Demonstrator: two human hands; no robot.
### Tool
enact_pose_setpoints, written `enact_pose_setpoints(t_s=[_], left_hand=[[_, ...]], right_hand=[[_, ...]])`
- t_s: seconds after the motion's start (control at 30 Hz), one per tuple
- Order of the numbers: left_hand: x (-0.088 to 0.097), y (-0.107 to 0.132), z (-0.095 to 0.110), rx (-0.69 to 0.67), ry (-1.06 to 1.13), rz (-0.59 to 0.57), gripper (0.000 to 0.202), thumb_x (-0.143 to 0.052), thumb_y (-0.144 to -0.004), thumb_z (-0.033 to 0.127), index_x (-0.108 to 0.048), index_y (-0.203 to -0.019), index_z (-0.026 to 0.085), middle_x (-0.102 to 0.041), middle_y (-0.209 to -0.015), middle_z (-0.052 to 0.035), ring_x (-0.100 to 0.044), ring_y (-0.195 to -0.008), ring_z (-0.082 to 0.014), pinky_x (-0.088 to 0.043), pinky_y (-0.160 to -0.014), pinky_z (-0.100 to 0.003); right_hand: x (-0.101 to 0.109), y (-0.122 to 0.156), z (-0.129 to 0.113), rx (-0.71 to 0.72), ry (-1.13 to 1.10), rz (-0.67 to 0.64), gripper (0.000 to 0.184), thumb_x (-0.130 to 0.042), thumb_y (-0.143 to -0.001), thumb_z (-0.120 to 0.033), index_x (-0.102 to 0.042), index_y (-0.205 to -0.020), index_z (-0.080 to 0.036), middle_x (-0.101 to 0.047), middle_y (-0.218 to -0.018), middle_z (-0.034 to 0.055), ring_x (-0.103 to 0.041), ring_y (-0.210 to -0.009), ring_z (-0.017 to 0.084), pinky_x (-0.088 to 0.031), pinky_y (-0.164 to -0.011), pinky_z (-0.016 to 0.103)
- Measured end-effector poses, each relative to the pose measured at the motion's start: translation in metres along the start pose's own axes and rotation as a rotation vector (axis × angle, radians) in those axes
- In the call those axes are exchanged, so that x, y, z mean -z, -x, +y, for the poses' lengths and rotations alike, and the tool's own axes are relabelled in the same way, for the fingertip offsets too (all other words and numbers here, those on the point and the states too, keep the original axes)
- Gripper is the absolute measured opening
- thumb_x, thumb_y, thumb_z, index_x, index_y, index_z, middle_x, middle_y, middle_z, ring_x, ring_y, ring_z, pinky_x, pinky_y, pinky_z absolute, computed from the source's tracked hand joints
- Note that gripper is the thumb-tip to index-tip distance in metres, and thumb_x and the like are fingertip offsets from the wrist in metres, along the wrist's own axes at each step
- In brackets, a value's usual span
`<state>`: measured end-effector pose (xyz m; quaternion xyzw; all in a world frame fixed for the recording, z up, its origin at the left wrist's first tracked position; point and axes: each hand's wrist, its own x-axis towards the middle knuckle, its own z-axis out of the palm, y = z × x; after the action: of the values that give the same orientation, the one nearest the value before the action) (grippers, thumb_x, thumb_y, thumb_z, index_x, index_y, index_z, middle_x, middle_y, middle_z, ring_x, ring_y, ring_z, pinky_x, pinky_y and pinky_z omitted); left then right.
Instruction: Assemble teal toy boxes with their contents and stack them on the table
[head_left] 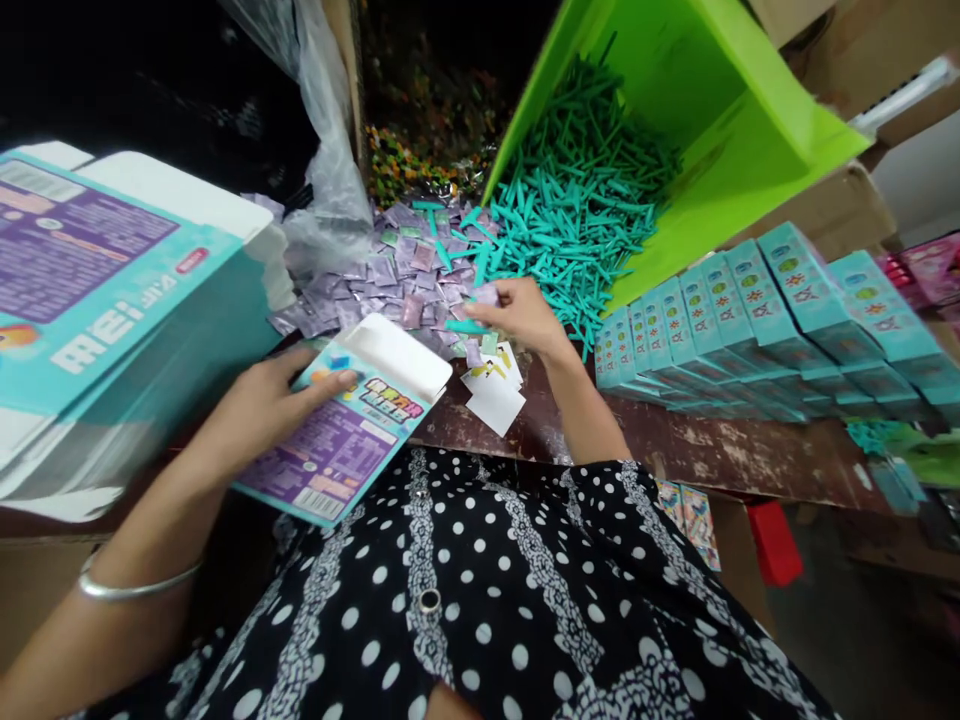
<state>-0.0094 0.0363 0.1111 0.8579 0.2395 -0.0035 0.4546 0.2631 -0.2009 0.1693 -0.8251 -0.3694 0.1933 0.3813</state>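
Note:
My left hand (251,410) grips a teal and purple printed carton (322,460), thumb on its front and fingers behind. The carton's white end flaps stand out toward the pile of small purple sachets (360,295). Over that pile, my right hand (529,318) pinches a purple sachet (486,295) between thumb and fingertips. A teal plastic stick (465,327) shows just under those fingers; whether they hold it too I cannot tell. White cards (496,408) with small yellow pieces lie below my right hand.
A lime-green bin (750,150) lies tipped at the back, spilling teal sticks (570,215). Filled teal boxes (720,310) stand in rows at right. Flattened cartons (112,270) are stacked at left. Clear plastic (330,170) hangs behind the sachets. The brown table's front edge (697,455) is near my body.

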Motion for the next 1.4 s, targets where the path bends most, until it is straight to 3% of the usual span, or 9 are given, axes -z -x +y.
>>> enact_pose_setpoints(t_s=[0.2,0.33,0.43,0.53,0.63,0.77,0.93,1.23,1.4], left_hand=[[-0.001,0.003,0.016,-0.05,0.065,0.105,0.067,-0.06,-0.086,0.084,-0.072,-0.096,0.019,-0.074,-0.087,-0.0054,-0.063,-0.079,-0.0242,-0.044,-0.071,-0.032],[-0.001,0.005,0.006,-0.036,0.122,0.185,0.066,-0.063,-0.086,0.087,-0.069,-0.091,0.022,-0.073,-0.084,-0.0042,-0.062,-0.078,-0.0248,-0.044,-0.07,-0.033],[-0.003,0.0,-0.006,-0.035,0.177,0.185,0.069,-0.065,-0.084,0.092,-0.068,-0.086,0.023,-0.075,-0.083,-0.0052,-0.066,-0.079,-0.0278,-0.047,-0.069,-0.034],[-0.008,-0.01,-0.018,-0.006,0.222,0.157,0.074,-0.065,-0.08,0.096,-0.07,-0.085,0.023,-0.078,-0.083,-0.0066,-0.071,-0.081,-0.0318,-0.049,-0.069,-0.036],[-0.013,-0.022,-0.029,0.032,0.279,0.108,0.078,-0.065,-0.077,0.098,-0.073,-0.089,0.021,-0.084,-0.091,-0.0099,-0.077,-0.087,-0.0366,-0.053,-0.07,-0.038],[-0.019,-0.03,-0.038,0.027,0.337,0.078,0.079,-0.066,-0.078,0.096,-0.076,-0.097,0.02,-0.087,-0.101,-0.013,-0.08,-0.096,-0.0409,-0.058,-0.078,-0.042],[-0.021,-0.028,-0.04,-0.004,0.379,0.072,0.074,-0.068,-0.083,0.09,-0.079,-0.104,0.02,-0.088,-0.108,-0.0144,-0.081,-0.1,-0.0419,-0.061,-0.086,-0.045],[-0.018,-0.029,-0.039,-0.003,0.38,0.063,0.075,-0.068,-0.08,0.094,-0.077,-0.095,0.021,-0.087,-0.101,-0.0131,-0.081,-0.093,-0.0408,-0.061,-0.081,-0.043],[-0.018,-0.028,-0.038,-0.03,0.366,0.069,0.076,-0.067,-0.083,0.093,-0.079,-0.099,0.021,-0.088,-0.104,-0.0124,-0.081,-0.098,-0.0411,-0.061,-0.086,-0.043]], right_hand=[[-0.065,0.004,-0.061,0.081,0.099,-0.235,0.041,-0.091,-0.089,-0.057,-0.075,-0.082,-0.021,-0.072,-0.079,-0.0005,-0.062,-0.076,0.015,-0.044,-0.071,0.03],[-0.052,-0.013,-0.068,0.158,0.016,-0.146,0.044,-0.082,-0.095,-0.064,-0.08,-0.1,-0.02,-0.082,-0.102,0.0054,-0.073,-0.093,0.02,-0.054,-0.083,0.032],[-0.039,-0.035,-0.065,0.186,0.0,-0.055,0.047,-0.073,-0.101,-0.067,-0.076,-0.097,-0.021,-0.081,-0.102,0.0052,-0.071,-0.083,0.018,-0.053,-0.075,0.03],[-0.044,-0.07,-0.071,0.218,0.042,-0.108,0.04,-0.071,-0.104,-0.058,-0.073,-0.092,-0.02,-0.079,-0.092,0.0029,-0.07,-0.072,0.016,-0.053,-0.072,0.029],[-0.068,-0.121,-0.087,0.359,0.183,-0.106,0.027,-0.066,-0.108,-0.04,-0.075,-0.093,-0.019,-0.079,-0.089,0.0028,-0.075,-0.084,0.019,-0.054,-0.084,0.031],[-0.109,-0.198,-0.112,0.459,0.549,-0.075,0.023,-0.059,-0.11,-0.018,-0.081,-0.108,-0.017,-0.085,-0.114,0.0078,-0.076,-0.109,0.023,-0.055,-0.101,0.034],[-0.139,-0.255,-0.121,0.397,1.039,-0.285,0.045,-0.054,-0.103,0.001,-0.084,-0.133,-0.015,-0.079,-0.149,0.0161,-0.071,-0.142,0.033,-0.059,-0.112,0.042],[-0.148,-0.275,-0.126,0.346,1.092,-0.474,0.044,-0.087,-0.102,-0.026,-0.079,-0.143,-0.012,-0.08,-0.151,0.0185,-0.076,-0.14,0.033,-0.062,-0.115,0.04],[-0.135,-0.277,-0.142,0.309,1.071,-0.352,0.033,-0.091,-0.098,-0.029,-0.083,-0.126,-0.013,-0.085,-0.135,0.0127,-0.079,-0.134,0.033,-0.062,-0.112,0.039]])
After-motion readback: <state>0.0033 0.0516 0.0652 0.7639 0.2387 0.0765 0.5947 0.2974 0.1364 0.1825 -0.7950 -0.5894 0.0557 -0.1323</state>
